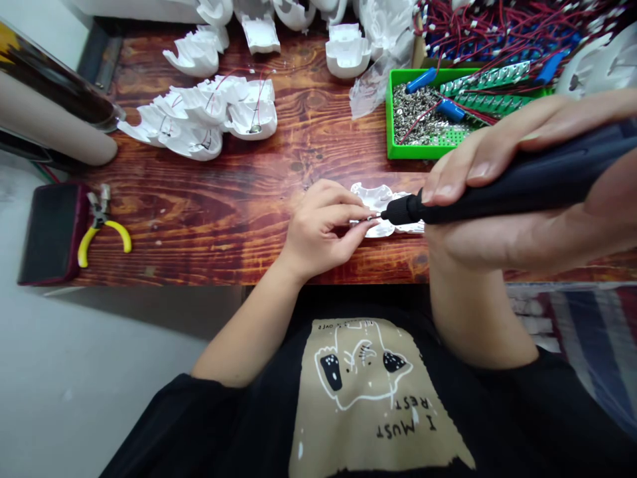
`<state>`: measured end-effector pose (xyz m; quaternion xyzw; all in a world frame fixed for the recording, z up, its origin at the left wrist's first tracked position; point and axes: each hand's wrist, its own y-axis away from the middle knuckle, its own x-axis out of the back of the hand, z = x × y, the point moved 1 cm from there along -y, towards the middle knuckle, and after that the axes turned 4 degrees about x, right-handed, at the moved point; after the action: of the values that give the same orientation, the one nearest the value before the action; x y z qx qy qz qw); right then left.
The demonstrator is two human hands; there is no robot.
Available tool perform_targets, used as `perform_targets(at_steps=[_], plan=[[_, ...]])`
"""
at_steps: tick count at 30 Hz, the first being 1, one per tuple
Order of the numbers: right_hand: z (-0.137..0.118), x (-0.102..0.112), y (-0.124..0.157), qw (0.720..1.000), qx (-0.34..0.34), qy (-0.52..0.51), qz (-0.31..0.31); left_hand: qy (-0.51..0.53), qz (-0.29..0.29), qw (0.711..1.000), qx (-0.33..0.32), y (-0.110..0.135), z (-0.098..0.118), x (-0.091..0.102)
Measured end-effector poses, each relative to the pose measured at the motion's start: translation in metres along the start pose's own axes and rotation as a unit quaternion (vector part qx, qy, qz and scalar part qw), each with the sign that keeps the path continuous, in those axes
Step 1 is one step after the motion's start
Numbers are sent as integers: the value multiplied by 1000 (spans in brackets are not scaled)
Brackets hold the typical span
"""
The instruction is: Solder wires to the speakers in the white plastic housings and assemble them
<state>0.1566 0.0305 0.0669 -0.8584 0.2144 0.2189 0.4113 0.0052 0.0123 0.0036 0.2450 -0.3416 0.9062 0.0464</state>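
My right hand (497,179) is wrapped round a black electric screwdriver (522,182), which points left across the table. Its thin bit meets the fingertips of my left hand (323,226). The thumb and forefinger of that hand pinch what looks like a small screw (371,217) at the end of the bit. Beneath the fingertips and the bit lies a white plastic shell part (371,194) on the wooden table, partly covered by both hands and the tool.
A green tray (391,119) holds small metal parts, green boards and blue cylinders. Behind it is a heap of red wires (472,26). White shells (199,109) with wires stand at the back left. Yellow-handled pliers (102,222) lie beside a dark phone (50,232).
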Motion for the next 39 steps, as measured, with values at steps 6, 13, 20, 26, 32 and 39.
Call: perform_targets(at_steps=[6,13,20,26,32,39], plan=[[-10,7,2,995,-55,65,-49,6,-2,1000,-4,1,-2,-3],[-2,5,6,999,-26,39,-17,-48,-50,996,61,3,-5,1],[14,9,12,997,-80,16,10,23,-116,986,120,15,-29,-4],[24,9,16,998,-62,-29,13,42,-128,979,151,16,-30,-7],[31,10,15,999,-40,-34,6,39,-126,980,151,14,-25,-6],[31,12,19,998,-54,-8,21,37,-125,980,147,14,-26,-6]])
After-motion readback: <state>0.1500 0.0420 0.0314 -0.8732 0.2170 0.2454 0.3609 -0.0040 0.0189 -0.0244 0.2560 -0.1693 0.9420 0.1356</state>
